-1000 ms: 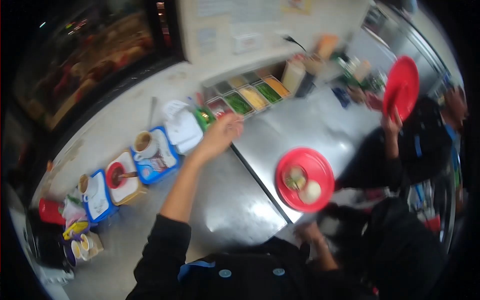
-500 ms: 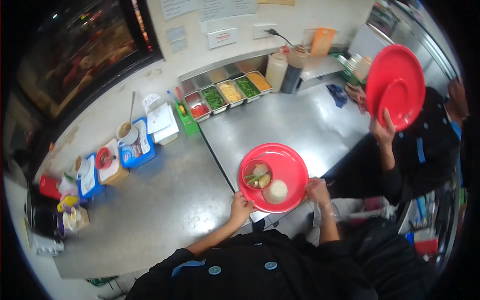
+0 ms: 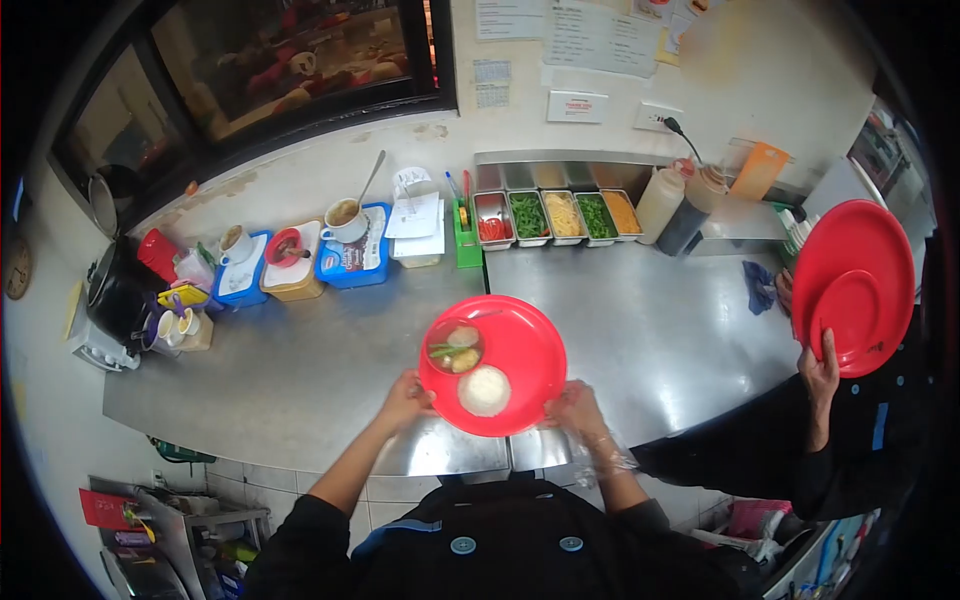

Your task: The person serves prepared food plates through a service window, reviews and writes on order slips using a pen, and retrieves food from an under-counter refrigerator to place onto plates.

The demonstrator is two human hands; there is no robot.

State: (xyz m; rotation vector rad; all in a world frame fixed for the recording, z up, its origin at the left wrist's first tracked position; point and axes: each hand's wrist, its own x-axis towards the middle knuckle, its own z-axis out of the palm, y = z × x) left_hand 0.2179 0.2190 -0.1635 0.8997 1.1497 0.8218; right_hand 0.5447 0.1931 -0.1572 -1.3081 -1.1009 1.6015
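Note:
Held level between both hands is a red plate (image 3: pixel 530 350), over the front of the steel counter. My left hand (image 3: pixel 405 400) grips its left rim. My right hand (image 3: pixel 575 410), in a clear plastic glove, has its fingers closed on the right rim. A red bowl (image 3: pixel 434 365) with green vegetable pieces and pale chunks stands on the plate's left side. A round mound of white rice (image 3: pixel 484 391) lies in front of it.
At right, a co-worker's hand (image 3: pixel 822 375) holds up red plates (image 3: pixel 850 235). Several steel pans of chopped toppings (image 3: pixel 545 218) line the wall beside squeeze bottles (image 3: pixel 660 200). Blue-edged tubs (image 3: pixel 352 262) and cups stand at the back left; a dark cloth (image 3: pixel 758 287) lies right.
The view has swung left. The plate with the bowl and rice has moved left along the counter with both hands on it. The co-worker still holds the other plates.

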